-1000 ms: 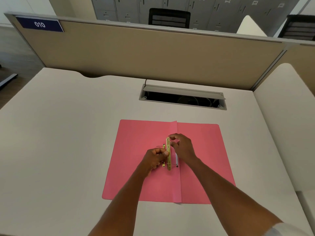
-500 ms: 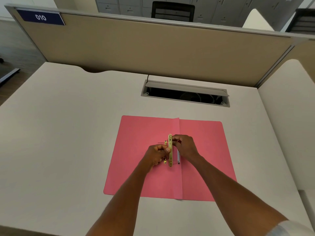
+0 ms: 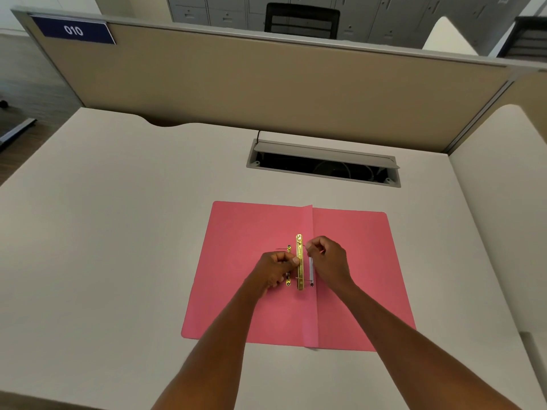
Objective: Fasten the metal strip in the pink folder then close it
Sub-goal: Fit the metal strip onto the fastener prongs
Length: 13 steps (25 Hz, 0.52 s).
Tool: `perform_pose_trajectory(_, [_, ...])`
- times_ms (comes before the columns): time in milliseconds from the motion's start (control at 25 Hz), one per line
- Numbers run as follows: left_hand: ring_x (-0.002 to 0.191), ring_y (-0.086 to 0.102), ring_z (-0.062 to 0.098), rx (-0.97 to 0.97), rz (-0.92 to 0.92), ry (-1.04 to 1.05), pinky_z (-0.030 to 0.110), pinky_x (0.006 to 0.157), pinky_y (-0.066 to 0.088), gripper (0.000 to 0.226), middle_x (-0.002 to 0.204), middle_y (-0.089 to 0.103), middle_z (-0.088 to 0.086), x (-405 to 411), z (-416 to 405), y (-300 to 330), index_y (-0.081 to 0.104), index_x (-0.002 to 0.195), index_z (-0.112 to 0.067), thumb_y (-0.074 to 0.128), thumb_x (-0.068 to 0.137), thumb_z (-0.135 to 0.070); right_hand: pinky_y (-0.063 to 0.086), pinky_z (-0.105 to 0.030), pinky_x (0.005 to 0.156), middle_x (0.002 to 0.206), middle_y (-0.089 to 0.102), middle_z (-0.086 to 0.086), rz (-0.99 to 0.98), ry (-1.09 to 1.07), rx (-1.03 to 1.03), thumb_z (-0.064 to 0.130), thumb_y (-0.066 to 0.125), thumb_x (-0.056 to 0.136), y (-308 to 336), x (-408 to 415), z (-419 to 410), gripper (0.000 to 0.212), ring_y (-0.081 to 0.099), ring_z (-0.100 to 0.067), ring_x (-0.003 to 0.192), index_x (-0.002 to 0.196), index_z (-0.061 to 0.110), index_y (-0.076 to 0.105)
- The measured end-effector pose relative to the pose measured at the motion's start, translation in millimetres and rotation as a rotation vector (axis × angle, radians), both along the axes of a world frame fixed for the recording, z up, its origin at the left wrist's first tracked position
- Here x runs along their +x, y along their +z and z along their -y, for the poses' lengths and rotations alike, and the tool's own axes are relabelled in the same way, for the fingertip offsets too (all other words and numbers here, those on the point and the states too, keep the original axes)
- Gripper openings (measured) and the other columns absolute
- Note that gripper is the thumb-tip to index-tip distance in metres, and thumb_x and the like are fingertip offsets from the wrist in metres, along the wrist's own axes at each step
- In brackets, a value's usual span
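Note:
The pink folder (image 3: 355,261) lies open and flat on the white desk, its centre fold running away from me. A gold metal strip (image 3: 299,258) stands lengthwise just left of the fold. My left hand (image 3: 276,269) pinches the strip's middle from the left, thumb pressed on it. My right hand (image 3: 330,260) is curled at the strip's upper right, its fingertips closed near the top end; what they pinch is too small to tell. A second small gold piece (image 3: 288,281) shows beside my left hand. A white strip (image 3: 311,272) lies along the fold.
A grey cable hatch (image 3: 324,164) is sunk into the desk behind the folder. A beige partition (image 3: 266,84) closes the back edge, with a blue "010" sign (image 3: 73,30). Another desk (image 3: 503,202) adjoins on the right.
My hands stay on the strip in the same spot; the right fingertips have shifted slightly near its top end. The view has tilted a little.

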State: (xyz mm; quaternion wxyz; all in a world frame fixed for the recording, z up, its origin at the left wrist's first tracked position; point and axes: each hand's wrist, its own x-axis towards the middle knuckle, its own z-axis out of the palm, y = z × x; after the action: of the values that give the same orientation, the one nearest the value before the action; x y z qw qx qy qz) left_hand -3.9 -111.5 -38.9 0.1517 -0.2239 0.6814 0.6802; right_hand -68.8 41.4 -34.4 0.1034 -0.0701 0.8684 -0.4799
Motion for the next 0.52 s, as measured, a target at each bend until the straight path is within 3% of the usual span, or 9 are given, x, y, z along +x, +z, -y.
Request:
perform_pose_trajectory(120, [0.043, 0.039, 0.009, 0.002, 0.019, -0.011, 0.016, 0.035, 0.028, 0.018, 0.082, 0.069, 0.012, -3.4, 0.2, -0.8, 0.072, 0.097, -0.010, 0.069, 0.092, -0.028, 0.042, -0.007, 0.056, 0.070, 0.072, 0.005, 0.063, 0.029, -0.015, 0.023, 0.066, 0.088, 2.4, 7.3, -6.4, 0.012, 0.062, 0.001, 0.062, 0.079, 0.019, 0.073])
perform_pose_trajectory(280, [0.038, 0.040, 0.005, -0.002, 0.032, -0.025, 0.016, 0.035, 0.029, 0.017, 0.081, 0.072, 0.007, -4.7, -0.5, -3.3, 0.073, 0.094, -0.012, 0.070, 0.091, -0.029, 0.047, -0.028, 0.058, 0.064, 0.070, 0.000, 0.136, 0.034, 0.003, 0.024, 0.072, 0.084, 4.2, 14.8, -12.3, 0.011, 0.057, -0.011, 0.055, 0.073, 0.019, 0.073])
perform_pose_trajectory(520, [0.037, 0.041, 0.004, -0.012, 0.027, -0.032, 0.015, 0.036, 0.031, 0.010, 0.080, 0.075, 0.005, -4.9, -0.2, -4.9, 0.075, 0.091, -0.015, 0.071, 0.090, -0.025, 0.053, -0.037, 0.059, 0.063, 0.069, -0.004, 0.164, -0.017, 0.042, 0.022, 0.072, 0.082, 3.5, 16.2, -12.4, 0.012, 0.059, -0.015, 0.057, 0.072, 0.014, 0.073])
